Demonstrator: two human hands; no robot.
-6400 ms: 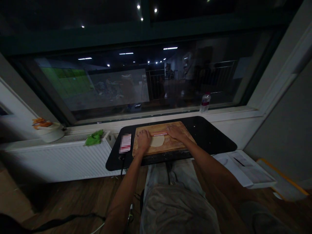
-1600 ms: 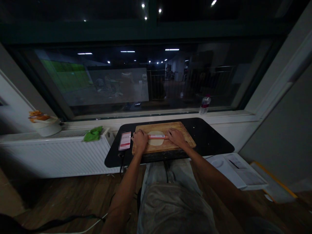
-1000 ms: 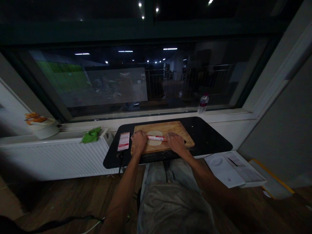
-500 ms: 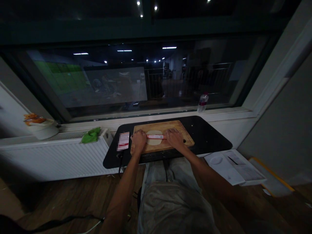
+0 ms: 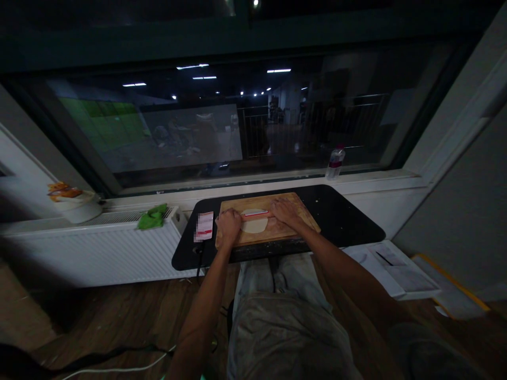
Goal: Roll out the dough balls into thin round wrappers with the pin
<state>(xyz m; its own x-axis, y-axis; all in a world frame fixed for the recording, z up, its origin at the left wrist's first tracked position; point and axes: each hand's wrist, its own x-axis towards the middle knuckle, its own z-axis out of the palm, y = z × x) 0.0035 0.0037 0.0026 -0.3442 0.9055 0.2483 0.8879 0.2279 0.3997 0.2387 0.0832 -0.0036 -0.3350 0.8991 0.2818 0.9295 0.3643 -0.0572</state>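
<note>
A rolling pin (image 5: 255, 214) with a red-and-white label lies across a flat, pale round of dough (image 5: 254, 226). Its left end is under my left hand (image 5: 229, 224), whose fingers are closed over it. My right hand (image 5: 284, 210) is closed over the other end. The pin crosses the upper part of the dough, so dough shows both above and below it. Beneath everything is a wooden cutting board (image 5: 303, 211) on a small black table (image 5: 348, 219).
A pink-and-white packet (image 5: 205, 227) lies left of the board. A green cloth (image 5: 152, 217) and a white pot (image 5: 75, 206) rest on the radiator (image 5: 119, 253). A bottle (image 5: 335, 162) stands on the window sill. A white box (image 5: 392, 269) with a pen is at lower right.
Both hands have pushed the rolling pin away from me, toward the dough's far side. The label has turned, showing the pin rolled. The whole view has shifted slightly.
</note>
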